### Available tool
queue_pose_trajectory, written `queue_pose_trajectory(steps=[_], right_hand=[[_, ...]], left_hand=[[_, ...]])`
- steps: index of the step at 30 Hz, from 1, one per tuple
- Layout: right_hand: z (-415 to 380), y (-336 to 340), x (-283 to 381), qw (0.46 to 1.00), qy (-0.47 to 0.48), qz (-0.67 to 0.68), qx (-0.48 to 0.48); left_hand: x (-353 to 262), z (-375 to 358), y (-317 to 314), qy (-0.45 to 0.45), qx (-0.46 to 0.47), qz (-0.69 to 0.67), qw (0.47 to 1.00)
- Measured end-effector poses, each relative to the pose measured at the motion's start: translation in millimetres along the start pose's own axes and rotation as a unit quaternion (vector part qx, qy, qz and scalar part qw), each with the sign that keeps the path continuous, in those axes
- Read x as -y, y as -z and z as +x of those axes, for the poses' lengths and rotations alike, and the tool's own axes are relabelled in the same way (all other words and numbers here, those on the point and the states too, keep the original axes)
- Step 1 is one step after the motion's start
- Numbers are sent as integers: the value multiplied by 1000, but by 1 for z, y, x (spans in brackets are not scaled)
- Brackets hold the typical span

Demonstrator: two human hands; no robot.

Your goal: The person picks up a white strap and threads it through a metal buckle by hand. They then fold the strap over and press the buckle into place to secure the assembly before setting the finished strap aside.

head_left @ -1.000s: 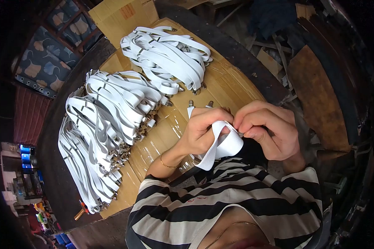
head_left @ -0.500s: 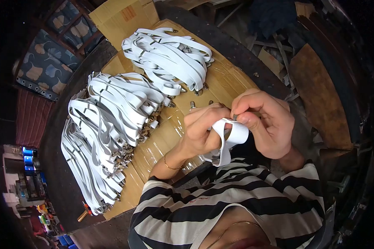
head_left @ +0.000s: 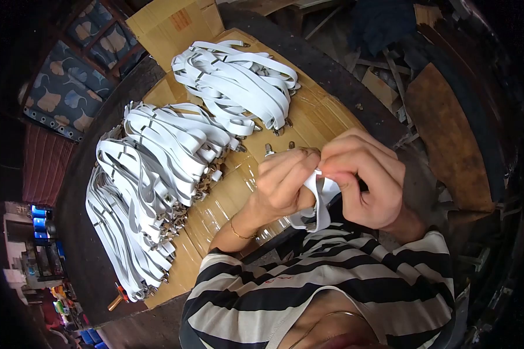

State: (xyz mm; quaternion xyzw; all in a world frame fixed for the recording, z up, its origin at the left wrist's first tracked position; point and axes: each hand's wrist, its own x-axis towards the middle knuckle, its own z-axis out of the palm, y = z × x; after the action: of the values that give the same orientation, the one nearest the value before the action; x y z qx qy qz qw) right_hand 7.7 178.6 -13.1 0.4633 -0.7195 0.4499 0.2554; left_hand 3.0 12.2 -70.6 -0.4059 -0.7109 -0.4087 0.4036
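Note:
My left hand (head_left: 286, 181) is closed around a white elastic suspender strap (head_left: 320, 210), which hangs in a loop below the fingers, close to my striped shirt. My right hand (head_left: 368, 180) pinches the strap's end between thumb and forefinger, right against the left fingertips. What exactly lies between the two sets of fingertips is hidden. Two metal clips (head_left: 269, 149) stick out just beyond my left hand, over the cardboard. Bundles of white suspender straps (head_left: 151, 174) with metal clips lie in rows to the left, and another bundle (head_left: 233, 81) lies farther back.
Flattened cardboard (head_left: 221, 206) covers part of the dark round table (head_left: 75, 256). A raised cardboard flap (head_left: 177, 26) stands at the far side. A tool with an orange-brown handle (head_left: 116, 301) lies by the table's near left edge. Wooden scraps and a brown board (head_left: 448, 134) are at the right.
My right hand has shifted slightly left and turned, closing in on the left fingers. The small dark metal piece seen at its fingertips is now hidden. The strap's loop has narrowed.

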Motion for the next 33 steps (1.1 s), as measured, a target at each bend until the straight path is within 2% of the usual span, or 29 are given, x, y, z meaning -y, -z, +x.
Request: queue_pose_trajectory(steps=[2,3,4,5,6,7,9,11,13,14,16,20,25,27,28,31,32,33], right_hand=[[-1,-3,-1,995,-73,67,-24],[-3,-6,0,995,-72,67,-25],[-6,-9,0,967,-159,181,-80],[-7,-11,1,916,-241,292,-131],[-6,-9,2,907,-248,314,-128],[-6,-4,-1,908,-247,315,-126],[-5,9,-6,972,-153,178,-17],[0,14,-2,971,-168,170,0],[2,18,0,988,-125,72,54],[3,18,1,988,-126,71,54],[4,16,4,996,-51,54,55],[0,4,4,998,-28,44,17],[-8,-3,2,990,-108,93,-14],[-13,-5,2,934,-245,252,-56],[-13,-2,2,908,-275,312,-55],[-13,4,-4,929,-219,296,-30],[-9,11,-6,955,-184,233,1],[-5,14,-5,955,-184,234,2]], left_hand=[[0,1,-1,9,-13,-15,1000],[1,1,-2,8,-12,-15,1000],[2,0,-4,1,-16,-43,999],[3,0,-5,-6,-21,-69,997],[3,1,-5,-8,-28,-55,998],[3,1,-4,-7,-29,-53,998],[5,0,-3,30,-21,-92,995],[6,1,-4,14,-27,-81,996],[7,1,-4,-3,-30,-71,997],[6,2,-3,-8,-18,-62,998],[5,0,-1,-12,-6,-53,998],[0,-1,0,-13,7,-24,1000],[3,-2,-4,-9,-26,-3,1000],[1,-3,-4,11,-19,-60,998],[1,-4,-6,16,-20,-79,997],[4,-1,-6,14,-39,-102,994],[5,-1,-6,15,-40,-101,994],[5,-2,-6,17,-37,-106,994]])
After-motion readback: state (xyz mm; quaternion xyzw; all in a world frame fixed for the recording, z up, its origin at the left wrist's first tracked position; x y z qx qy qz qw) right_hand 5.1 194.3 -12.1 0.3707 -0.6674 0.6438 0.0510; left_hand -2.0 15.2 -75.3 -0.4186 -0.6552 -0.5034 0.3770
